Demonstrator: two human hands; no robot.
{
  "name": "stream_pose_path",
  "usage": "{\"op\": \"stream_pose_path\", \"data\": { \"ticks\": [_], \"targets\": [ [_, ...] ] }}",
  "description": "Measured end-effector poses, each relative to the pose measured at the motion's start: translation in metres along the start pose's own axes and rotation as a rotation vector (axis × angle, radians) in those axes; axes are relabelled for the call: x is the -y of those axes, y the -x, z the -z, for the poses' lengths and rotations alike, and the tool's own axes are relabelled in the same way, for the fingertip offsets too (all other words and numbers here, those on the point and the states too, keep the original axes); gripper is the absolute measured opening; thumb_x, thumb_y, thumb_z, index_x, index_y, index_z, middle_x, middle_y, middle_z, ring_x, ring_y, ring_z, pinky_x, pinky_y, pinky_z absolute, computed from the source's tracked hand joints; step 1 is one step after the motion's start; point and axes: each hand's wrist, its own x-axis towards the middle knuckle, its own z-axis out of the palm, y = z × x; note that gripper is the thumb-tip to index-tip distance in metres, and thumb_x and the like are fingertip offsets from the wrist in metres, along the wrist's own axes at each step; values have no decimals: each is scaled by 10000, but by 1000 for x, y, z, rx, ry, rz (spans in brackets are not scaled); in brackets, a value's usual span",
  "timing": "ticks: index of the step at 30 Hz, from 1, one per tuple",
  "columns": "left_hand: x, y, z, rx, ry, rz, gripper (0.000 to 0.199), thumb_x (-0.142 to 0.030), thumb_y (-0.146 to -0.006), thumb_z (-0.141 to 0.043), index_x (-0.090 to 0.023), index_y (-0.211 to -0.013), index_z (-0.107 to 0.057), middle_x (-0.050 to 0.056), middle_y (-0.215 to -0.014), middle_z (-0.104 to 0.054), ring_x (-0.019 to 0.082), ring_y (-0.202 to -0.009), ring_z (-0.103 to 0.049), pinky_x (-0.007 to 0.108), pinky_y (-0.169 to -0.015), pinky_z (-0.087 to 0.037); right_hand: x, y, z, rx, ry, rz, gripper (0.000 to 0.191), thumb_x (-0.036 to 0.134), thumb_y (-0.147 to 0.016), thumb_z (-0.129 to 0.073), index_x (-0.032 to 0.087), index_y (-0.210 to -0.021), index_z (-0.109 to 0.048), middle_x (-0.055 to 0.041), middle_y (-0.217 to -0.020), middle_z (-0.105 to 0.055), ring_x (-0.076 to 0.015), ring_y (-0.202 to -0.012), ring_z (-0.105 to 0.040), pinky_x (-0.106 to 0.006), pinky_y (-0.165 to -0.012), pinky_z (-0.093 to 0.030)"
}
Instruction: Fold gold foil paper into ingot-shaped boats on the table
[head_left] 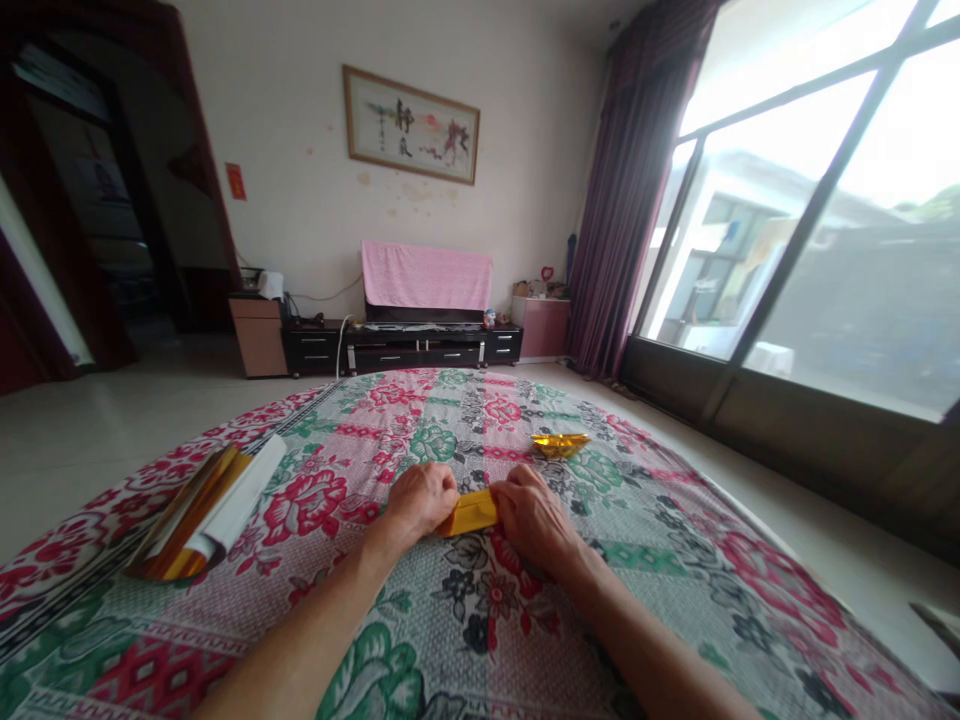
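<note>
A narrow strip of folded gold paper (474, 512) lies level between my two hands, just above or on the patterned tablecloth. Its left end is gripped by my left hand (424, 496), fingers curled closed. My right hand (531, 512) pinches the right end, its fingers bent over the paper. Both thumbs are mostly hidden. Beyond my right hand sits a shiny gold folded-paper ingot (560, 444), apart from my fingers. To the left rests a loosely curled stack of gold and white paper sheets (202, 515).
The round table wears a floral tablecloth (379, 660) in red, green and grey. Past its far edge stand a low black TV cabinet (416, 350) and a screen under a pink cloth (427, 273). Purple curtains (619, 200) and a large window (810, 200) are on the right.
</note>
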Motion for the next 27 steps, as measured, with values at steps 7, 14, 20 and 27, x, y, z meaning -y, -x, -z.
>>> {"op": "stream_pose_path", "data": {
  "ticks": [7,14,20,27],
  "targets": [
    [0,-1,-1,18,3,1,193,-265,-691,-502,-251,-747,-686,5,-765,-702,162,-750,-627,228,-624,-415,-14,-2,2,-82,47,-117,270,160,-856,-400,163,-725,-636,-70,-809,-544,-158,-777,-513,-258,-722,-393],
    [-2,-1,3,54,17,6,199,-258,-707,-497,-239,-765,-686,13,-756,-701,151,-742,-627,215,-620,-412,11,-13,8,-92,-187,131,243,104,-815,-431,175,-924,-636,-56,-925,-594,-155,-885,-533,-263,-809,-398],
    [0,-1,1,39,-10,-17,198,-254,-735,-488,-239,-778,-681,20,-797,-701,160,-784,-625,223,-647,-413,21,-5,2,61,-190,207,249,168,-884,-395,183,-844,-640,-40,-832,-580,-135,-816,-529,-252,-764,-395],
    [-5,-1,-2,4,-49,56,229,-330,-767,-463,-225,-769,-667,47,-801,-695,181,-784,-624,246,-643,-410,22,-1,1,50,-183,196,212,179,-878,-414,188,-903,-624,-43,-869,-563,-147,-857,-510,-269,-796,-380]
  ]
}}
